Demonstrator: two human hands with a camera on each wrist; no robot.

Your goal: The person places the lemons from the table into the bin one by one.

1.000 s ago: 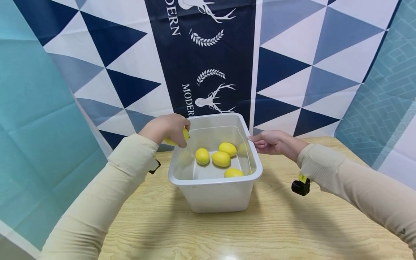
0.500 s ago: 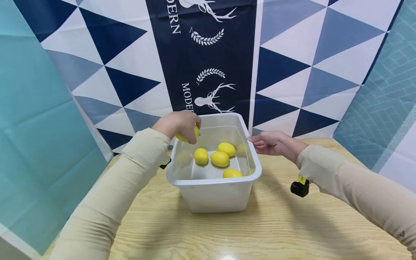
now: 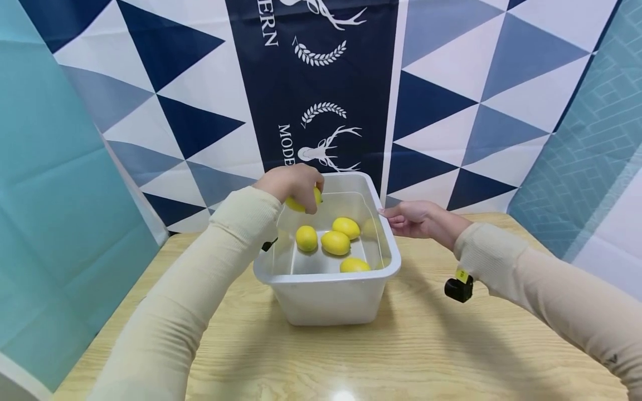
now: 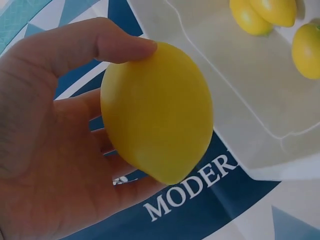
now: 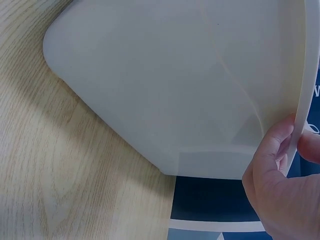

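Observation:
My left hand (image 3: 297, 186) holds a yellow lemon (image 4: 157, 115) over the left rear part of a pale grey plastic tub (image 3: 328, 301). In the left wrist view the thumb presses the lemon's top edge and the fingers curl behind it. Several more lemons lie on the tub's floor, among them a lemon (image 3: 306, 238) at the left and a lemon (image 3: 355, 265) near the front wall. My right hand (image 3: 413, 218) pinches the tub's right rim; the right wrist view shows the thumb (image 5: 310, 146) and fingers (image 5: 272, 150) on either side of that rim.
The tub stands on a light wooden table (image 3: 426, 345). Behind it hangs a patterned cloth (image 3: 441, 111) with triangles and stag prints. A teal sheet (image 3: 65, 223) borders the left side. A small black camera (image 3: 458, 289) hangs under the right wrist.
My left hand has carried the lemon rightward, from beside the tub's left rim to above its inside. The right hand has stayed at the rim.

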